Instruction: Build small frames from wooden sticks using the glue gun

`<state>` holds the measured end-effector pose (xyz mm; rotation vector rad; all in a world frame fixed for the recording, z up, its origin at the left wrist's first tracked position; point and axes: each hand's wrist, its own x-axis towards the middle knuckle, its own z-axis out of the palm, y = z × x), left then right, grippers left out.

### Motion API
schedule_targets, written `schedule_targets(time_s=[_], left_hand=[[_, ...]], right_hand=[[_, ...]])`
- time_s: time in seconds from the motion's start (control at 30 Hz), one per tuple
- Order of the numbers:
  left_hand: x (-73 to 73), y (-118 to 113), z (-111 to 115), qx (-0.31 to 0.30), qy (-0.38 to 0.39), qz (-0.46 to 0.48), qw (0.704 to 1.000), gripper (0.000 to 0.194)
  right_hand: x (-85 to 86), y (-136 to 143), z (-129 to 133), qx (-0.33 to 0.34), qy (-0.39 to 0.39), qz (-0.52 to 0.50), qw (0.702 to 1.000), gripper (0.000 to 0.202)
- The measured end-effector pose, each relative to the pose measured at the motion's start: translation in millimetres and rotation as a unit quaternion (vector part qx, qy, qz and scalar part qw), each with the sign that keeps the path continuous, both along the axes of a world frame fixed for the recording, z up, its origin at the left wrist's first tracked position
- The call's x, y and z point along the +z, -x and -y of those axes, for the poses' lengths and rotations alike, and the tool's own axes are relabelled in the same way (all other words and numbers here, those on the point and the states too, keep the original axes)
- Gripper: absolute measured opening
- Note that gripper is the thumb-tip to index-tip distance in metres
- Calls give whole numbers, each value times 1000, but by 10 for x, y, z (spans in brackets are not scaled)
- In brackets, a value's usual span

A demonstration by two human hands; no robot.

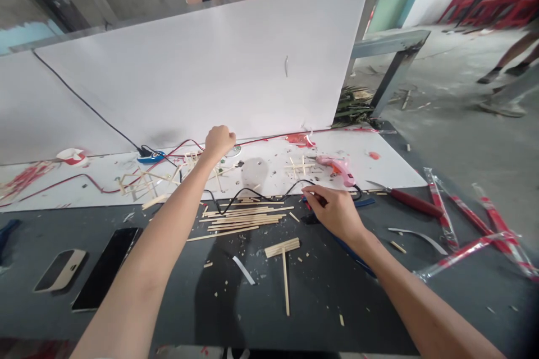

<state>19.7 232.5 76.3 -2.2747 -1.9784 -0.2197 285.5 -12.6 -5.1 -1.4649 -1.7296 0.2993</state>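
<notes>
The blue-handled pliers [352, 256] lie on the dark surface [320, 305], partly beneath the right hand [336, 210], whose thumb and forefinger come together; I cannot tell whether they pinch anything small. Lifting that hand straight up should avoid snagging the black cord [220, 211] (the pink glue gun [339, 168] sits just beyond, its nozzle best avoided). Reach over the loose wooden sticks [244, 219], not through them. Farther out, the left hand [219, 141] is curled by the white panel [252, 56]; whether it holds anything is hidden.

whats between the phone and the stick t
From the phone to the stick T, the head view shows the left forearm hiding part of the stretch, then wood bits and a white strip.
</notes>
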Motion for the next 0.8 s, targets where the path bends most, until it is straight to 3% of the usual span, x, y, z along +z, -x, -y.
schedule_targets(time_s=[0.1,0.17,0.23,0.33,0.47,0.6,0.7,0.8], left_hand=[[-8,-148,380,-54,-36,38,997,31],[-21,-215,717,-129,-33,87,987,27],[-49,-238,1093,-189,-15,152,970,21],[-134,-219,1658,-207,38,234,949,19],[-319,-172,2232,-206,159,255,931,26],[-500,-91,2463,-214,219,222,926,20],[-572,-22,2468,-257,269,203,906,10],[-611,5,2435,-290,316,203,880,16]], right_hand=[[134,16,68,41,26,-9,999,21],[260,32,142,127,103,-14,986,16],[376,75,241,259,215,-7,942,12],[465,217,413,408,325,37,853,20],[419,443,586,440,324,158,822,40],[348,544,640,428,300,233,820,36],[329,566,659,420,290,254,821,27],[306,575,685,413,257,253,836,22]])
